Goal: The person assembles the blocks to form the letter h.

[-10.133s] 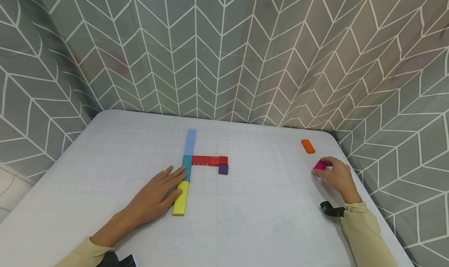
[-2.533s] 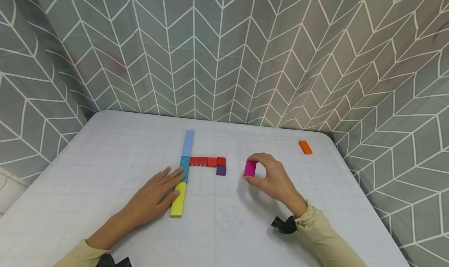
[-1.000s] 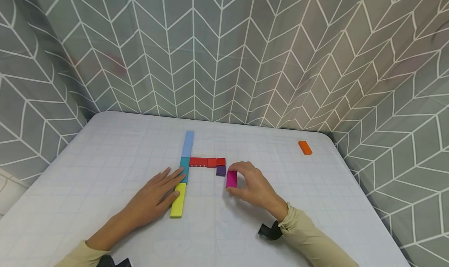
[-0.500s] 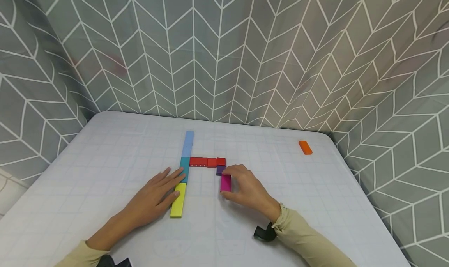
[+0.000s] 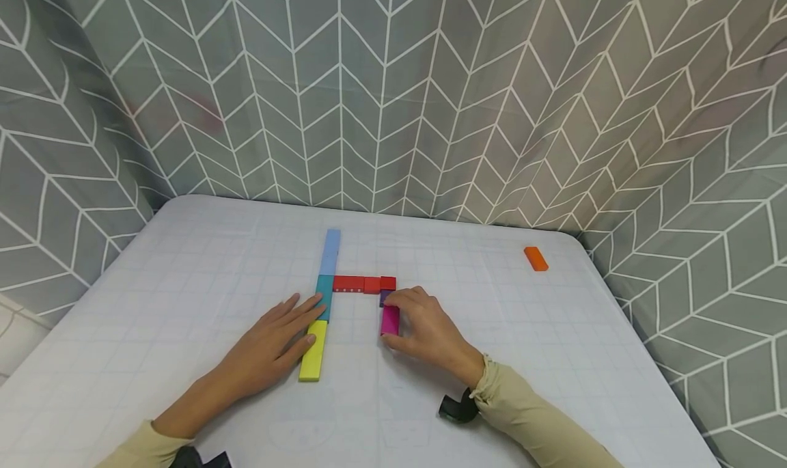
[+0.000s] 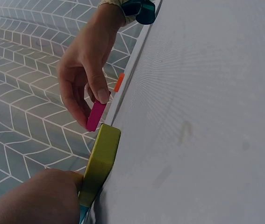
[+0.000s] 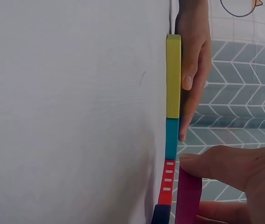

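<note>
My right hand (image 5: 433, 331) pinches a magenta block (image 5: 390, 321) between thumb and fingers, just in front of a dark purple block (image 5: 384, 298) that the fingers partly cover. In the right wrist view the magenta block (image 7: 188, 198) is raised over the row's level. My left hand (image 5: 267, 352) lies with fingers extended, its fingertips on a teal block (image 5: 324, 287) and its thumb on a yellow block (image 5: 313, 362). Behind the teal one, a light blue strip (image 5: 330, 253) continues the line. A row of red blocks (image 5: 348, 284) runs right from the teal block to the purple one.
An orange block (image 5: 535, 258) lies alone near the back right corner of the white table (image 5: 184, 277). Grey patterned curtain (image 5: 381, 99) hangs along the back and sides. Black wrist mounts sit on both forearms.
My right hand has brought the magenta block from the table's right side leftward to the purple block, shifting slightly further left in the last half second. My left hand has stayed on the blocks.
</note>
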Available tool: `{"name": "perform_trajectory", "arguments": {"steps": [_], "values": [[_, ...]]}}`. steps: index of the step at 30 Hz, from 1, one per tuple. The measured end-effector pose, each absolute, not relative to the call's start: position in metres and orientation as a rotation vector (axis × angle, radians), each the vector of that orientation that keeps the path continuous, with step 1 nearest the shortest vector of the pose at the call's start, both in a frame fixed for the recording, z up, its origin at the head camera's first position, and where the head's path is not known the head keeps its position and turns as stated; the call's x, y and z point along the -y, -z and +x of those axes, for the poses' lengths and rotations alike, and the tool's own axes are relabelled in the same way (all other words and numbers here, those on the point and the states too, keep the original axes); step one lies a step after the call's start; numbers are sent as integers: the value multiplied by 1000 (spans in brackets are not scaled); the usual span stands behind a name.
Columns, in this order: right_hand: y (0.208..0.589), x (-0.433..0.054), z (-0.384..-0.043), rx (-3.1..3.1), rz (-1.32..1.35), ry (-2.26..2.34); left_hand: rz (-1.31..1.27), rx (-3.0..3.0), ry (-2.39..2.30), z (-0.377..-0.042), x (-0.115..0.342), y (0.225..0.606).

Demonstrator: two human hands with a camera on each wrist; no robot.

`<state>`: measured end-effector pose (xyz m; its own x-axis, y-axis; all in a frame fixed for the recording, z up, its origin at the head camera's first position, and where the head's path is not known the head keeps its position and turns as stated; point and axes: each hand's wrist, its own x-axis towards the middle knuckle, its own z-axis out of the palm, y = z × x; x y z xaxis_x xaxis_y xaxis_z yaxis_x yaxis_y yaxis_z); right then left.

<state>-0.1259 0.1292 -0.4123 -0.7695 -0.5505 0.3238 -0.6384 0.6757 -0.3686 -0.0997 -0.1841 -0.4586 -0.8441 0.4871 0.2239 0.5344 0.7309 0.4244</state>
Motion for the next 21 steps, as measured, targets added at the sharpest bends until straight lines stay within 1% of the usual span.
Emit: {"name": "perform_trajectory", "arguments": {"steps": [21], "values": [[417, -125, -128, 2709, 981, -654, -836, 2835, 738, -101, 184, 460]]}}
